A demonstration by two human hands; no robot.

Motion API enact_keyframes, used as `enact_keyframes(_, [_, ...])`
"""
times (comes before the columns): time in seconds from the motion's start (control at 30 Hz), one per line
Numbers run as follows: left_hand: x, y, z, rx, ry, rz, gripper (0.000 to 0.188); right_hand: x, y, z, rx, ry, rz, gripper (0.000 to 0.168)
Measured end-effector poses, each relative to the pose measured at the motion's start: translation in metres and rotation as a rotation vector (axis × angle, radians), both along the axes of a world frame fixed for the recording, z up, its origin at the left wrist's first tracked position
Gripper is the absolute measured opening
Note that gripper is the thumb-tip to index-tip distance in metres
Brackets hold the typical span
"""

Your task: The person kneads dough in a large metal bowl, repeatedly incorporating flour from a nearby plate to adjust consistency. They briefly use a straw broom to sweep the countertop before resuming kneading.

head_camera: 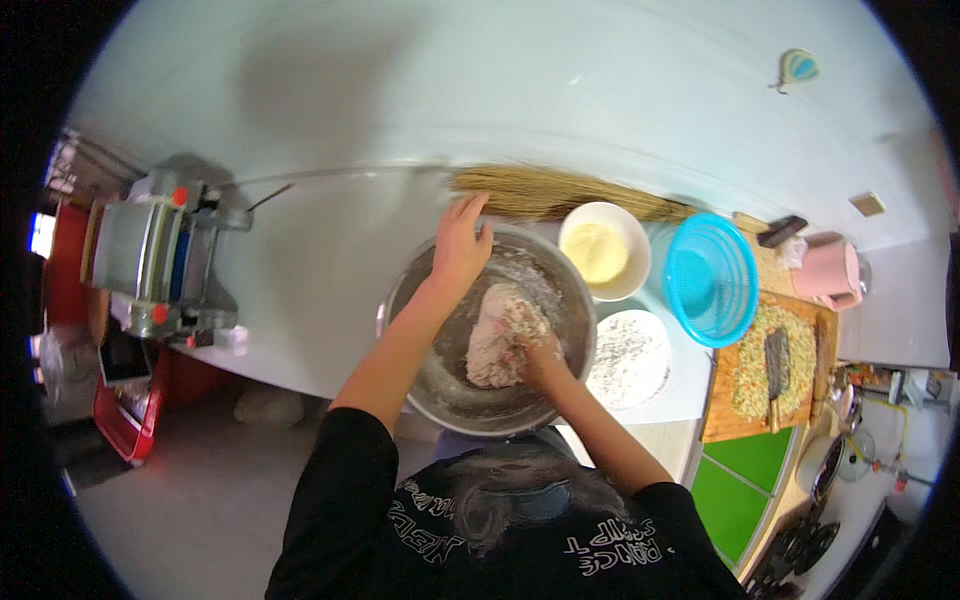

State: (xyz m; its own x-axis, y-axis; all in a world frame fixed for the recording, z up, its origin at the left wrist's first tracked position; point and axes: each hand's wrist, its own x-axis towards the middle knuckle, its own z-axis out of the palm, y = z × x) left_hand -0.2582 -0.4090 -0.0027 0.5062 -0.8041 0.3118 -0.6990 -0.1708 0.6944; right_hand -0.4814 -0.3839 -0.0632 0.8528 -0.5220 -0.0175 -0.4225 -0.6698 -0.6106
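Observation:
A large stainless steel mixing bowl [442,375] sits before me at the front edge of the white counter. In it lies a rough, floury lump of dough [491,349]. My right hand [536,356] is pressed into the right side of the dough, crumbs clinging to it and its fingertips hidden. My left hand [459,238] lies across the bowl's far rim, fingers stretched outward and thumb apart, not curled round anything. Right of the bowl are a white bowl of yellow flour or meal [596,253] and a heap of white flour [628,360], whose container is hard to make out.
A straw broom head [555,191] lies along the wall. Farther right are a blue plastic basket [709,281], a pink jug [829,274] and a cutting board [724,420] with chopped vegetables and a cleaver [778,364]. A metal roller machine [146,251] stands left.

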Motion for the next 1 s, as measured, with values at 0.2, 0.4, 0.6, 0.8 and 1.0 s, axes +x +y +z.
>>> enact_keyframes(0.2, [-0.057,-0.126,0.000,-0.033,-0.243,-0.254,0.029,-0.010,0.015,0.008,-0.064,-0.042,-0.035,0.049])
enact_keyframes(0.4, [-0.141,-0.222,-0.040,0.164,-0.453,-0.477,0.019,-0.015,0.020,-0.003,0.102,0.048,0.000,0.043])
enact_keyframes(0.6, [-0.190,-0.266,-0.099,0.270,-0.753,-0.394,0.020,-0.016,0.006,0.030,0.261,-0.233,-0.116,0.037])
enact_keyframes(0.8, [-0.202,-0.294,-0.107,0.245,-0.781,-0.328,0.018,-0.028,0.007,0.012,0.208,-0.231,-0.030,0.035])
enact_keyframes(1.0, [-0.177,-0.273,-0.046,0.076,-0.576,-0.294,0.024,-0.017,-0.001,0.004,0.119,-0.236,-0.022,0.033])
